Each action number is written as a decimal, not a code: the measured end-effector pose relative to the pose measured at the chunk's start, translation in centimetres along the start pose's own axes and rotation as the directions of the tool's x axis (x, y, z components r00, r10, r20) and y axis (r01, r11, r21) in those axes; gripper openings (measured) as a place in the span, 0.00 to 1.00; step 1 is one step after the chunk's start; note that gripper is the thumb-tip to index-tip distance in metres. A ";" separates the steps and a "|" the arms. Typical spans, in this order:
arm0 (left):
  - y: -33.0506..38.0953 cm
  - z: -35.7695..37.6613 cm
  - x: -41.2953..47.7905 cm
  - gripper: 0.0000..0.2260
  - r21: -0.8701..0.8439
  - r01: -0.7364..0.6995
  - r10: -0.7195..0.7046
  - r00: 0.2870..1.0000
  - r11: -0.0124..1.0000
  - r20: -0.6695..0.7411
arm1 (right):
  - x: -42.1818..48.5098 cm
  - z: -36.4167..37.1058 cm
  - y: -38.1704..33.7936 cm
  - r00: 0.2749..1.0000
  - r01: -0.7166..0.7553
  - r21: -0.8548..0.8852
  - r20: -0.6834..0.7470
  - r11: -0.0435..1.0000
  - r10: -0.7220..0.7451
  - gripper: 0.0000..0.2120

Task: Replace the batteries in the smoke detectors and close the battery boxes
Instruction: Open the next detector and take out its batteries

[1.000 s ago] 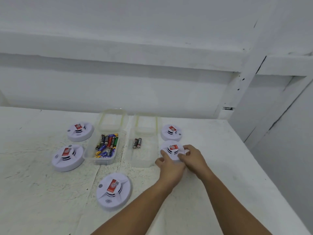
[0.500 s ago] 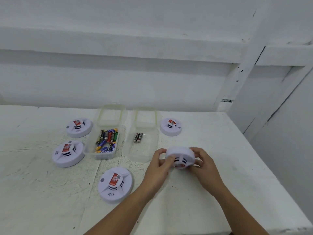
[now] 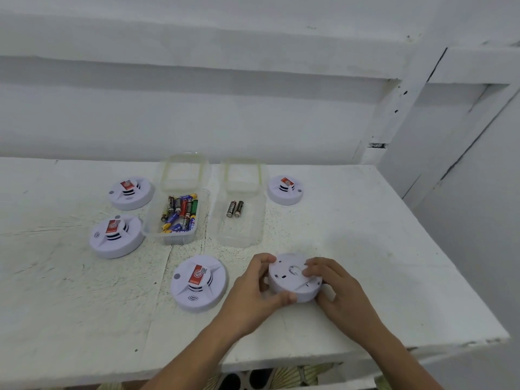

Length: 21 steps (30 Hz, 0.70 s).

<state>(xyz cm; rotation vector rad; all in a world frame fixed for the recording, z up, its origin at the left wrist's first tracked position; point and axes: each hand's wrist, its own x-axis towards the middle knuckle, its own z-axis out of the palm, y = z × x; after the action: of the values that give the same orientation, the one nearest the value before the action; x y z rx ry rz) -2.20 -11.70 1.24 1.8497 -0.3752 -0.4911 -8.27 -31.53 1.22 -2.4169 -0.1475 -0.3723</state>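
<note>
Held smoke detector (image 3: 294, 278): back face up, between both hands, above the white table (image 3: 365, 249).
Left hand (image 3: 257, 295): clasps its left rim.
Right hand (image 3: 334, 291): grips its right rim, fingers (image 3: 311, 270) on top.

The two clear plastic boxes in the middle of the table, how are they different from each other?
The left box holds a jumbled heap of many coloured batteries; the right box holds only two black batteries lying side by side. The left box's floor is mostly covered; the right box's is mostly bare. Both are clear and open, each with a lid lying behind it.
</note>
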 end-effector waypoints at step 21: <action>-0.4 -0.4 0.3 0.44 0.249 -0.132 0.128 0.991 0.959 0.033 | 1.2 -0.7 -3.5 0.978 0.057 -0.284 0.207 0.957 0.003 0.17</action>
<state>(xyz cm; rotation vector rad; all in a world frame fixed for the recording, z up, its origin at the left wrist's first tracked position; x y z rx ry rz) -1.78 -11.42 0.94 2.0496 -0.5886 -0.3822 -8.04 -29.25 4.24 -2.7436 -0.2318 -0.1618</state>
